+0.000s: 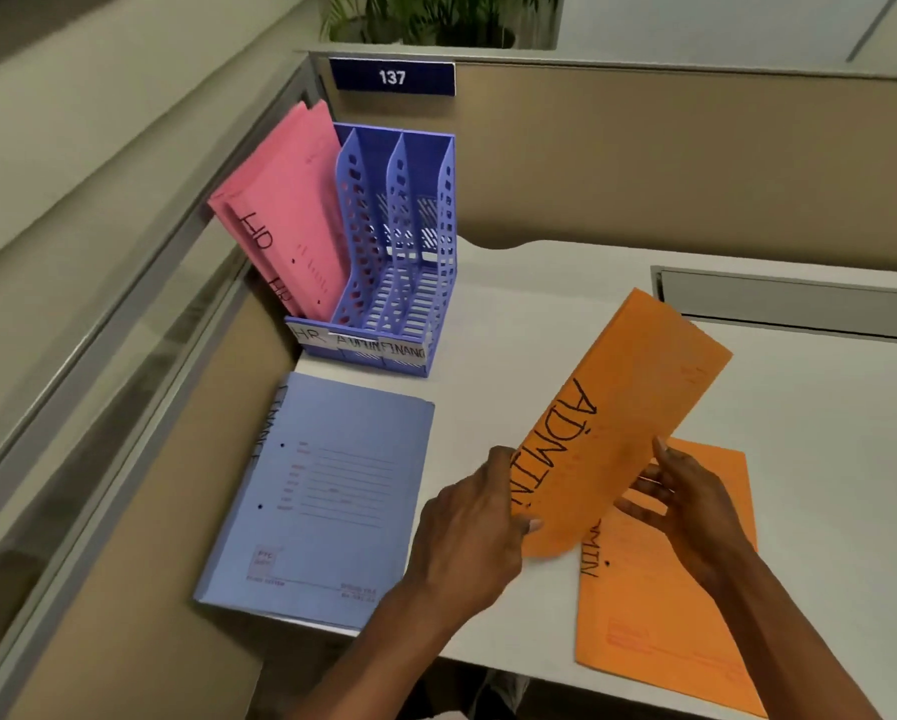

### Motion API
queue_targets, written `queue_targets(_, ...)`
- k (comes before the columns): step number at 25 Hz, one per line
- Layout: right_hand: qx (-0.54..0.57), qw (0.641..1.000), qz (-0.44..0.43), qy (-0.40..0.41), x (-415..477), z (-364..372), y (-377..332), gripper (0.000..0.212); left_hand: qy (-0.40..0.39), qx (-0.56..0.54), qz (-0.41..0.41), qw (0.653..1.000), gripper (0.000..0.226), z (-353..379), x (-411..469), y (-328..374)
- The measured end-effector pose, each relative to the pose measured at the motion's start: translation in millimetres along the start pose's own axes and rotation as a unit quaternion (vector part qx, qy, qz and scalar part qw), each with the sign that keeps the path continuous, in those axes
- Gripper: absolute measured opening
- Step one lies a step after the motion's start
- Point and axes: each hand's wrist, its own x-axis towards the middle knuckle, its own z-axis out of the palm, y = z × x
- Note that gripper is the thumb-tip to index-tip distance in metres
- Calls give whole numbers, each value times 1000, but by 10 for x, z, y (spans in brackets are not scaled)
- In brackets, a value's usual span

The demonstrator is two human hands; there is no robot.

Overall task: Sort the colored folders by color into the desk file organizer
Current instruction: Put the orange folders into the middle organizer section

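Note:
A blue three-slot file organizer (pixel 415 304) stands at the desk's far left, labelled HR, ADMIN and FINANCE. Two pink HR folders (pixel 285 210) lean in its left slot; the middle and right slots hold nothing. An orange folder marked ADMIN (pixel 623 407) is lifted off the desk, tilted up to the right. My left hand (pixel 467 527) grips its lower left edge and my right hand (pixel 680 491) holds its lower right edge. A second orange ADMIN folder (pixel 659 615) lies flat beneath. A blue FINANCE folder stack (pixel 322 491) lies flat in front of the organizer.
The white desk (pixel 825 433) is walled by beige cubicle partitions at the back and left. A grey cable hatch (pixel 784 304) is set into the desk at the back right. A blue plate reading 137 (pixel 392 76) hangs on the partition, with a plant (pixel 436 18) behind.

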Motion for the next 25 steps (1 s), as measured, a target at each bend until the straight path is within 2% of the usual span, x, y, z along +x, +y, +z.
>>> queue_targets(3, -7, 999, -25, -47, 91, 610, -128, 81, 19, -2, 1, 1000, 48, -297, -21, -218)
queue_targets(4, -9, 998, -33, -57, 116, 810, -187, 81, 18, 2, 3, 1000, 48, -373, -31, -289)
queue_targets(8, -15, 994, -72, -82, 291, 1574, -474, 50, 60, -16, 3, 998, 45, -764, -19, -600)
queue_targets(13, -49, 983, -119, -130, 506, 2356, -966, 71, 94, -39, -13, 995, 37, -1427, 70, -1011)
queue_targets(18, -108, 961, -194, -164, 760, 3129, -1698, 49, 213, 79, -26, 974, 39, -1961, 244, -1255)
queue_targets(21, -142, 943, -230, -196, 802, 3639, -2192, 52, 248, 74, -47, 965, 38, -2196, 401, -1401)
queue_targets(25, -197, 916, -270, -223, 764, 4227, -2775, 62, 258, 42, -109, 959, 41, -2351, 719, -1580)
